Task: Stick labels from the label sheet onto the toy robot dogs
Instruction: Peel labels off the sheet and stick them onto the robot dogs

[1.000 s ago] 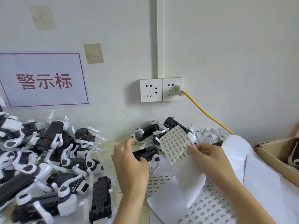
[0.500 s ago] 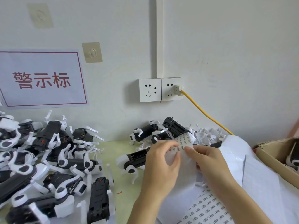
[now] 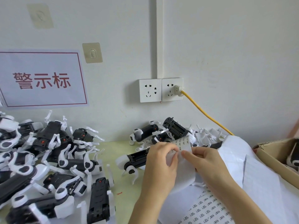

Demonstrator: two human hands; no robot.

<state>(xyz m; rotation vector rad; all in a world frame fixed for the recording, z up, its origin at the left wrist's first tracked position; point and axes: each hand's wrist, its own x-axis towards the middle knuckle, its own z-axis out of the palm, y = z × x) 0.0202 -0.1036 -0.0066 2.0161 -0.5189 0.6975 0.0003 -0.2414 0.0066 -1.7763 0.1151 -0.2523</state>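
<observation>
Here, in the head view, the left hand (image 3: pixel 159 165) and right hand (image 3: pixel 208 165) both pinch the curled white paper label sheet (image 3: pixel 184 143) held above the pale green table (image 3: pixel 116 149). A black-and-white plastic toy robot dog (image 3: pixel 132 160) lies on its side just left of the hands, with a heap of others (image 3: pixel 48 156) well apart at the left.

The left hand (image 3: pixel 159 162) covers the lower left part of the curled label sheet (image 3: pixel 184 144), so its grip on the paper (a pinch, or a label being peeled) cannot be made out. The print on the labels is too small to read. One toy robot dog (image 3: pixel 134 160) lies partly behind that hand, its rear hidden. The pile of dogs (image 3: pixel 32 159) at left is cut off by the left and bottom edges. The cardboard box (image 3: pixel 278 152) runs off the right edge, and the dog inside it (image 3: pixel 293 157) shows only in part. Both forearms leave the bottom edge.
</observation>
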